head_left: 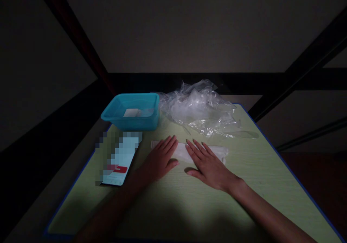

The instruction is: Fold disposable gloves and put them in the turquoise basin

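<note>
- A flat, white, thin folded strip (181, 152), its material not clearly shown, is laid crosswise on the pale green, wood-grained worktop with a blue edge (184, 207).
- The left end of the strip is covered by the left hand (162, 158); the palm is turned down, the fingers are stretched out, and the thumb is held apart.
- The right part of the strip is covered by the fingers of the right hand (210, 165), likewise palm down, with the thumb pointed inward.
- In neither hand is the grip closed: both are spread flat, and nothing is grasped.
- A bare middle stretch of the strip is left visible between the hands.
- Beyond the strip, to its left, a turquoise rectangular plastic basin (130, 122) is placed, in which a small white piece (131, 113) is contained.
- Left of the strip, a phone with a lit screen (121, 163) is laid, partly obscured by pixelation.
- Directly beyond the strip, crumpled clear plastic film (197, 107) is heaped, with a whitish mass seen in it.
</note>
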The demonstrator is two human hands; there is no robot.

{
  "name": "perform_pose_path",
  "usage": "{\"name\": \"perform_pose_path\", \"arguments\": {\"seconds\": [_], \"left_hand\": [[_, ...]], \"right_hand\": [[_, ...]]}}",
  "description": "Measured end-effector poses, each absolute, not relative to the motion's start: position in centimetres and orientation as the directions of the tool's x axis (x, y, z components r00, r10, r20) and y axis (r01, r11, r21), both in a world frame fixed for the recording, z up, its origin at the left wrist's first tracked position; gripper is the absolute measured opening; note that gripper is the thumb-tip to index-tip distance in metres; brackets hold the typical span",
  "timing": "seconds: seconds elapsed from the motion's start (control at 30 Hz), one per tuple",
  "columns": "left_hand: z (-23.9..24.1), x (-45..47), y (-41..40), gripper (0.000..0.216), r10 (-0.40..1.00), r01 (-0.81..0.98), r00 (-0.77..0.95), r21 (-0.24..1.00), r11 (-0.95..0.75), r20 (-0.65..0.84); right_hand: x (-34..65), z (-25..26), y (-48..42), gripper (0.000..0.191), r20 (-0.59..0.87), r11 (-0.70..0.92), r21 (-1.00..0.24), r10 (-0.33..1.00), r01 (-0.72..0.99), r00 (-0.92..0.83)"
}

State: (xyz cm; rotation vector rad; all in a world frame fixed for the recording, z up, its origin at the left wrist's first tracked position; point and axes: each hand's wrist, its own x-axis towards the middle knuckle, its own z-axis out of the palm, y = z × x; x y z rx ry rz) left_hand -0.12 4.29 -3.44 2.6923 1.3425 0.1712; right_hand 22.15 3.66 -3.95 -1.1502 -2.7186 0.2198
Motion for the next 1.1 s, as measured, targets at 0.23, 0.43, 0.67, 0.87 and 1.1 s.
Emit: {"name": "perform_pose_path", "arguments": {"seconds": [0.23, 0.43, 0.67, 0.87, 1.1], "left_hand": [[-2.7, -3.5, 5.7, 0.042, 0.923, 0.916, 0.369, 0.128, -0.381, 0.106], [-0.8, -3.1, 5.8, 0.028, 0.984, 0.973, 0.176, 0.149, -0.177, 0.017], [0.1, -2.9, 5.4, 0.007, 0.99, 0.944, 0.123, 0.315, -0.095, -0.07], [0.5, -3.6, 5.9, 0.003, 0.999, 0.836, -0.02, 0.549, -0.004, 0.037], [0.4, -4.9, 6.6, 0.033, 0.956, 0.585, -0.21, 0.81, -0.044, 0.204]], "right_hand": [[22.2, -3.8, 3.6, 0.074, 0.09, 0.685, -0.206, 0.724, 0.698, -0.684], [22.2, -3.6, 3.5, 0.074, 0.115, 0.694, -0.221, 0.716, 0.685, -0.688], [22.9, -2.6, 3.6, 0.07, 0.106, 0.695, -0.276, 0.709, 0.664, -0.698], [24.7, -1.2, 4.2, 0.059, 0.103, 0.705, -0.34, 0.685, 0.622, -0.721], [24.1, -0.6, 4.0, 0.057, 0.141, 0.78, -0.339, 0.595, 0.526, -0.791]]}}
